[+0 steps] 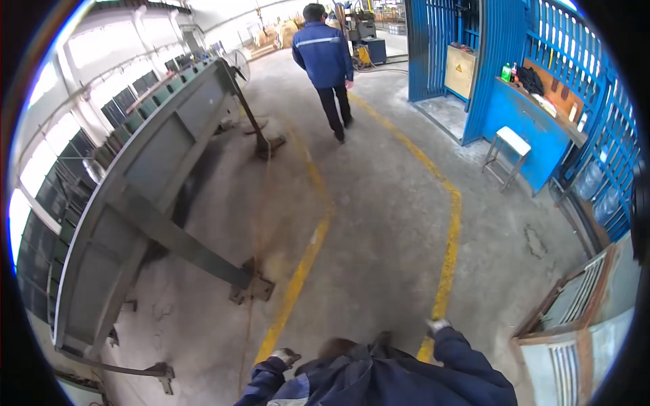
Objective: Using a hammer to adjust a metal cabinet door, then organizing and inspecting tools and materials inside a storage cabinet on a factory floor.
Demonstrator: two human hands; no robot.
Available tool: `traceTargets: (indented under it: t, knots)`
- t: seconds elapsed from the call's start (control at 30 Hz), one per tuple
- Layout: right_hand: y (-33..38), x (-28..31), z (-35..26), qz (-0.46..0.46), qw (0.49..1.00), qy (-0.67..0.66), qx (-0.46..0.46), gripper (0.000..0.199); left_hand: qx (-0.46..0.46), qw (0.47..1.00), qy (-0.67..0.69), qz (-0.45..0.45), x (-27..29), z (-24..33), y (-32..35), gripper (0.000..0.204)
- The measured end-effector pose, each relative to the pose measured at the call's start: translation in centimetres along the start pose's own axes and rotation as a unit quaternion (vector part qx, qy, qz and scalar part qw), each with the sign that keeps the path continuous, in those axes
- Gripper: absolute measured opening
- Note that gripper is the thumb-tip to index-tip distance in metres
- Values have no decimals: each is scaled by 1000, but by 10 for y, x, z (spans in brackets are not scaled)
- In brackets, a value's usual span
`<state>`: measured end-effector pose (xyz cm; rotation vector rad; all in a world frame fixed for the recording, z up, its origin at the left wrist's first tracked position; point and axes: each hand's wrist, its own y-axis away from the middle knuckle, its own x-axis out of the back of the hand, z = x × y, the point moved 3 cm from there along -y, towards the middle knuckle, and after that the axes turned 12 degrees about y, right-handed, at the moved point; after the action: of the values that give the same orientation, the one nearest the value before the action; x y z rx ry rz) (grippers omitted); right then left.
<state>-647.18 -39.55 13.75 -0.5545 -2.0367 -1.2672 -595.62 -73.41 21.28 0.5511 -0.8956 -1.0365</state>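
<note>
We are looking down along a grey floor [386, 223], and our two hands are hanging on either side of our dark blue jacket [379, 382]. Our left hand [286, 356] is showing near the lower end of the left yellow line [294, 292], and our right hand [439, 325] is overlapping the lower part of the right yellow line [449, 250]; both lines are lying painted on the floor, below the hands. We are seeing no object in either hand, but the fingers are appearing too small and blurred, so we are unable to make out whether they are spread or pressed together.

As we are judging it, the main risk is sitting low on our left: the flat steel foot [252, 283] of the grey frame [159, 159] is sticking out just beside the left yellow line, so a step drifting across could be ending in a caught toe. Beyond the right yellow line, a rough patch [535, 241] could be tripping us if its edge is raised. Nearer, the rust-edged unit [575, 331] is presenting hard corners to a swinging right elbow. Ahead, a co-worker [323, 64] is facing away between the lines, so a sudden stop there could be causing a bump if we are watching only our feet
</note>
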Motion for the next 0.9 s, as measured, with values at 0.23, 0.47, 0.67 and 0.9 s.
traceTargets:
  t: [0.23,0.47,0.67,0.9]
  knots:
    - [-286,140,-130,91,948,-306,-12,29,107,993,-26,-48,65,71,-170,34]
    - [-367,254,-295,-7,943,-333,-5,27,106,994,-9,-13,239,204,-380,41]
    - [-471,270,-308,-103,936,-312,-129,22,-61,993,-66,80,445,466,-543,54]
    - [-651,314,-396,-149,974,-162,-61,18,-156,980,-28,120,597,669,-697,54]
